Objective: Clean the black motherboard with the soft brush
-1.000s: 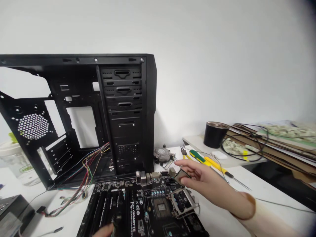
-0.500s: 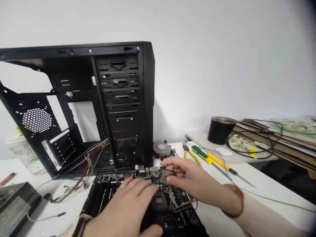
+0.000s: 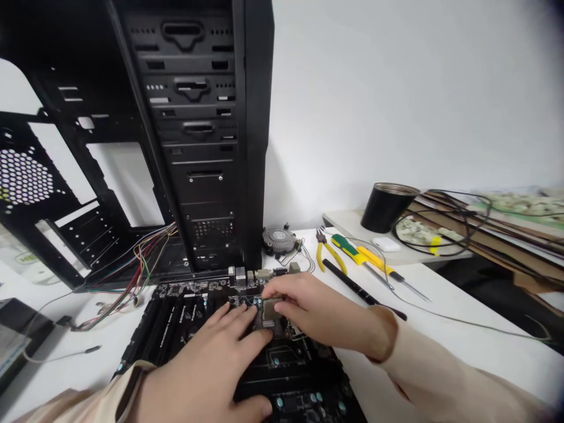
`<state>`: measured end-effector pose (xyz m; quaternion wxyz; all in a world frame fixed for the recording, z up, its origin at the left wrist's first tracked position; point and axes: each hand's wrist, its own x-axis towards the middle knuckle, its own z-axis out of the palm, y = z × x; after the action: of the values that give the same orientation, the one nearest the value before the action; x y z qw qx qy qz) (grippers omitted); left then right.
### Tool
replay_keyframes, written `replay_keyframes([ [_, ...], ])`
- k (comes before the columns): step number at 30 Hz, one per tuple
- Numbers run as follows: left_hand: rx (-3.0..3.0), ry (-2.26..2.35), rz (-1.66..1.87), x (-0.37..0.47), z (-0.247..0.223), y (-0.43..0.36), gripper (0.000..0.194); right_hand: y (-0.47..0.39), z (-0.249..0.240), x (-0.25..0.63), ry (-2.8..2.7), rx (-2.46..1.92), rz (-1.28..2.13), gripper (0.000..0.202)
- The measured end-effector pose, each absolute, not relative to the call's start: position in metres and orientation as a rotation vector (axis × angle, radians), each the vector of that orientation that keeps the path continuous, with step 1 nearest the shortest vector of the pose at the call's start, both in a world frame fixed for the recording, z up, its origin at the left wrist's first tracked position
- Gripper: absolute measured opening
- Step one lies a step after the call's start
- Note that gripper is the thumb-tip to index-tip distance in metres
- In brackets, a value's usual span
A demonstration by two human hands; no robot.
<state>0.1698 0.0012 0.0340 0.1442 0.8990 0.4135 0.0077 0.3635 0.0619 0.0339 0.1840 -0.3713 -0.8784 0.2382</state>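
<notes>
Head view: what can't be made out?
Head view:
Square grey metal chip: right part behind the right hand; any marks too small.
Black printed motherboard: part behind the left hand, near side cut off by bottom edge.
Black metal computer case: top cut off by upper edge.

Left hand (image 3: 211, 358) spread wide, palm down over the motherboard (image 3: 304, 370), fingers reaching up its middle, thumb splayed well apart below! And the right hand (image 3: 321, 305), arched at the motherboard's right side, thumb and forefinger pinched close, forearm (image 3: 436, 364) slanting off beyond that edge.
</notes>
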Motion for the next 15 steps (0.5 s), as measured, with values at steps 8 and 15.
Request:
replay_keyframes([
  [8,2.654,1.109,0.126,0.161,0.024,0.0,0.041,0.065,0.032,0.354,-2.442,-1.098,0.948,0.02],
  [15,2.641,1.127,0.168,0.159,0.015,0.0,0.029,0.071,0.024,0.353,-2.504,-1.1,0.895,0.022],
])
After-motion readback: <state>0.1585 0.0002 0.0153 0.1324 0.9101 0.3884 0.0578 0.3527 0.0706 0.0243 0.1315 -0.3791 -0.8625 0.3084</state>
